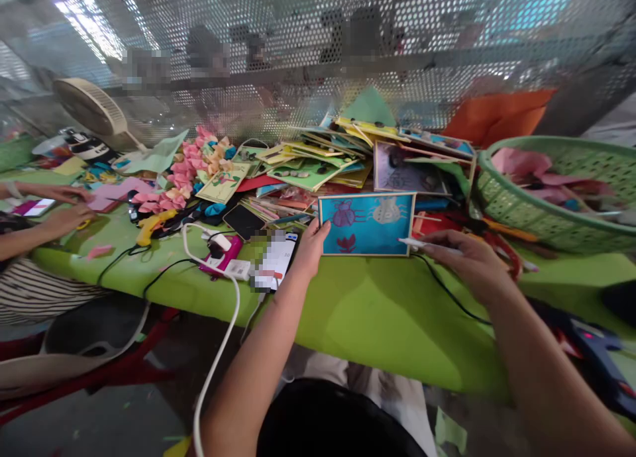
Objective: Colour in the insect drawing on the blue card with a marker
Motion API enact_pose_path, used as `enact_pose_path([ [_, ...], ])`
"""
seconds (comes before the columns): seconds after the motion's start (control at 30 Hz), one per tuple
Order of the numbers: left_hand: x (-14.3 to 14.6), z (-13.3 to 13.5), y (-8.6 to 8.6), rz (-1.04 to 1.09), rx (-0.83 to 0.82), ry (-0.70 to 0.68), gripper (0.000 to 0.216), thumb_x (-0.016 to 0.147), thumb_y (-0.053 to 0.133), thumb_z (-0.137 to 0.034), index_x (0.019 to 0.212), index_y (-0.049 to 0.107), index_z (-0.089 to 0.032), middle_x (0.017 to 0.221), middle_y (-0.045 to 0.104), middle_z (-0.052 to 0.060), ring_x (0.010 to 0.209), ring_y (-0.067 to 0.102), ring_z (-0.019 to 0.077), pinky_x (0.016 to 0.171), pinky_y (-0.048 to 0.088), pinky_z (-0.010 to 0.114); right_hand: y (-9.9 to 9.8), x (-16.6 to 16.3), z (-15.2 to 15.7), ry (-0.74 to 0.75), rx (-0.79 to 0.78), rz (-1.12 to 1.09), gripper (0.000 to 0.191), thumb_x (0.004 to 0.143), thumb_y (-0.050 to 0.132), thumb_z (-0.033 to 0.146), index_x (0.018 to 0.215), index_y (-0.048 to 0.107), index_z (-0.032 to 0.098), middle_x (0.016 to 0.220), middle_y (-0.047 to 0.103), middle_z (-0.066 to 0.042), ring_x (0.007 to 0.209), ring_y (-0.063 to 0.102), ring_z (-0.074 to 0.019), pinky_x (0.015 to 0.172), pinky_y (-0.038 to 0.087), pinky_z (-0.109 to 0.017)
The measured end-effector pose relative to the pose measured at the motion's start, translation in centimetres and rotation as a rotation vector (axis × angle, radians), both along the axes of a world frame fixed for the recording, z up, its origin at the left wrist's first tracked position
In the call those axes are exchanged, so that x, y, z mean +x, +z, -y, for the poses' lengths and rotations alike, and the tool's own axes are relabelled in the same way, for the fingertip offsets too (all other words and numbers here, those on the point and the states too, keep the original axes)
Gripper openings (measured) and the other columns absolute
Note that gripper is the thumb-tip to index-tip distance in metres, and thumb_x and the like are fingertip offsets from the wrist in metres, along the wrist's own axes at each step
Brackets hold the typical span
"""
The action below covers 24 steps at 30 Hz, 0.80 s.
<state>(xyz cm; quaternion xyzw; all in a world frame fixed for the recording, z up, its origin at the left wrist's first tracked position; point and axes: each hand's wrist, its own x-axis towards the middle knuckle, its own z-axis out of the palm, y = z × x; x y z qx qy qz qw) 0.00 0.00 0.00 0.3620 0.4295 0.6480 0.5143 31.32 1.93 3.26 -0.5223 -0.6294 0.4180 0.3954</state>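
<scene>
My left hand (309, 246) grips the left edge of a small blue picture (370, 228) with a thin light frame, thumb on its front. Purple and grey insect shapes and a dark red flower shape show on the blue. The picture is tilted up above the green tabletop. In my right hand (470, 261) is a slim white pen (430, 246), its tip pointing left at the picture's lower right corner; whether it touches I cannot tell. A phone (283, 255) with a lit screen lies left of my left hand.
Behind the picture rises a loose pile of decorated cards (318, 159). A green basket (551, 222) of paper scraps stands at right, near a glue gun (591, 344). A purple power strip (223, 255) and white cable (233, 311) lie left. A co-worker's hands (69, 212) work far left.
</scene>
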Motion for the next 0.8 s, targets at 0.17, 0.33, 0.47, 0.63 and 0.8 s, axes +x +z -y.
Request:
enact_pose_path([
  [0.17,0.0,0.1,0.3,0.011,-0.014,0.0,0.047,0.079,0.087,-0.051,0.115,0.078,-0.023,0.125,0.081,0.007,0.138,0.065,0.0361,0.124,0.043,0.055,-1.3,-1.3,1.0,0.023,-0.017,-0.064,0.049,0.074,0.086,0.067,0.098,0.082,0.025,0.085,0.078,-0.004,0.072,0.063,-0.0195,0.065,0.048,-0.033],
  [0.33,0.0,0.5,0.7,0.069,-0.027,-0.02,0.052,0.075,0.09,-0.051,0.117,0.077,-0.023,0.121,0.082,0.008,0.135,0.067,0.0355,0.12,0.048,0.055,-1.0,-1.6,0.9,0.012,0.007,-0.191,0.044,0.075,0.087,0.063,0.099,0.083,0.025,0.074,0.07,0.001,0.065,0.056,-0.0155,0.059,0.045,-0.03],
  [0.47,-0.2,1.4,0.6,0.133,-0.042,-0.003,0.055,0.074,0.091,-0.05,0.12,0.076,-0.023,0.117,0.083,0.007,0.132,0.069,0.0349,0.118,0.05,0.055,-0.5,-1.4,1.4,0.009,0.015,-0.279,0.037,0.079,0.085,0.059,0.101,0.084,0.03,0.077,0.072,0.0,0.065,0.058,-0.0166,0.059,0.047,-0.031],
  [0.63,-0.9,3.2,0.0,0.093,-0.093,0.025,0.053,0.074,0.092,-0.051,0.117,0.076,-0.023,0.119,0.083,0.007,0.132,0.069,0.0341,0.119,0.049,0.054,-0.6,-2.1,2.1,0.124,0.027,-0.206,0.045,0.081,0.083,0.064,0.107,0.083,0.027,0.083,0.076,-0.002,0.073,0.065,-0.0192,0.067,0.053,-0.033],
  [0.8,-1.4,4.5,-0.4,0.031,-0.096,0.004,0.052,0.078,0.09,-0.055,0.118,0.076,-0.024,0.124,0.081,0.007,0.132,0.069,0.0328,0.119,0.049,0.052,-0.6,-2.8,2.2,0.188,0.09,-0.056,0.044,0.081,0.082,0.064,0.101,0.082,0.025,0.083,0.076,-0.002,0.071,0.064,-0.0191,0.067,0.051,-0.033],
])
